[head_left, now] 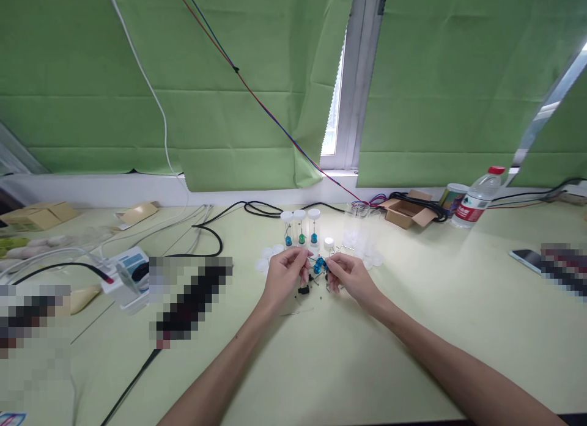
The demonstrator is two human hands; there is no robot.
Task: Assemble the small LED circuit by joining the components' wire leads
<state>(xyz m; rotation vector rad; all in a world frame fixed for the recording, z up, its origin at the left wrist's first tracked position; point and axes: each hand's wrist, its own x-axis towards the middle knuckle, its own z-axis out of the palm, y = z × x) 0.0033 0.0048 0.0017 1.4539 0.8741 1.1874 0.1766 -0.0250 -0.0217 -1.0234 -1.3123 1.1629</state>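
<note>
My right hand is closed in a pinch by a small blue part, which shows at its fingertips. Facing it, my left hand has thumb and fingers pressed together; whatever they hold is too small to make out. The two hands nearly meet low over the table. Just behind them stand three clear vials with white caps, with blue or green pieces inside. Beneath my fingers lie a small black part and several thin metal pieces, partly hidden. A short white-capped container is behind my right hand.
Clear plastic discs lie left of the vials. At the back right are an open cardboard box, a can and a water bottle. A phone lies far right. Leftward are a power strip and black cables.
</note>
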